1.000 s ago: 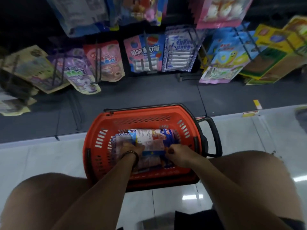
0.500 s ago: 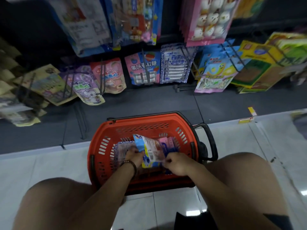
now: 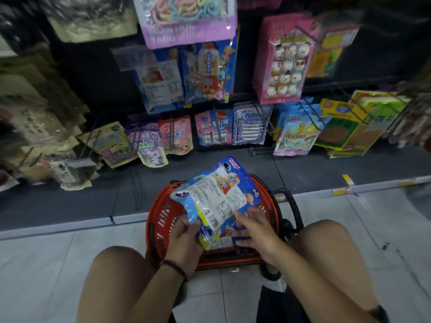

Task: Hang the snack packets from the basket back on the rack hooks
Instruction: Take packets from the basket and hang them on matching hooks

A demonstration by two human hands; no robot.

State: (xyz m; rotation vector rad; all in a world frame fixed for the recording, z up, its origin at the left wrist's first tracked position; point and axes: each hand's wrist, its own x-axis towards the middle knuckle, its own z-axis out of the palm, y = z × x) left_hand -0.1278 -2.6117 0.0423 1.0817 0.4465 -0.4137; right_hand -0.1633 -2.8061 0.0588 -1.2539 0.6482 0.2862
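The left hand pinches the packet at its lower corner with curled fingers. The right hand, fingers nearly straight, only touches its lower edge. The packet is held just above the basket. Better to take a firm two-hand grip, then match it with the similar hanging packets far ahead. Below is a pale tiled floor, and the shop is dim.

Thin dark bracelet on the left wrist, beaded or braided, too blurred to say which; left hand and right hand bare; both forearms bare up to the frame edge; knees and thighs bare; dark shorts, hem showing on the right thigh at bottom right; more dark cloth between the legs, low in frame.
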